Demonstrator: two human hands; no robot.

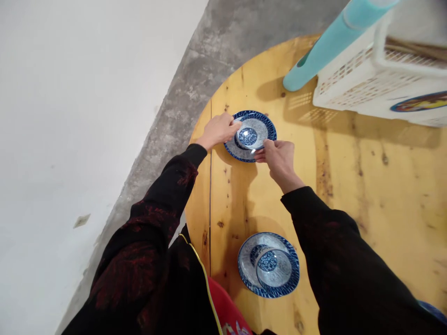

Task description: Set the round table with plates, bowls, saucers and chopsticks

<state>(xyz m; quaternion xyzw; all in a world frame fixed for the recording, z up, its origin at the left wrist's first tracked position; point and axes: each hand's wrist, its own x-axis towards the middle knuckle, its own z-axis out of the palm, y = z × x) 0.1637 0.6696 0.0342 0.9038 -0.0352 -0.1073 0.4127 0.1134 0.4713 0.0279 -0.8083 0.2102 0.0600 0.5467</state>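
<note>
A small blue-and-white bowl (248,136) is over a patterned plate (268,123) near the far left of the round table. My left hand (220,129) pinches the bowl's left rim between thumb and fingers. On the opposite side, my right hand (279,157) grips the lower right rim. Whether the bowl touches the plate I cannot tell. Closer to my body lies a second blue-rimmed plate (246,272), with a matching bowl (277,271) sitting off-centre on its right part.
A white plastic basket (370,88) stands at the back right, with a tall turquoise tube (314,58) at its left side. Part of another blue item (433,311) shows at the lower right. The wooden table (349,186) has its curved edge towards the white wall.
</note>
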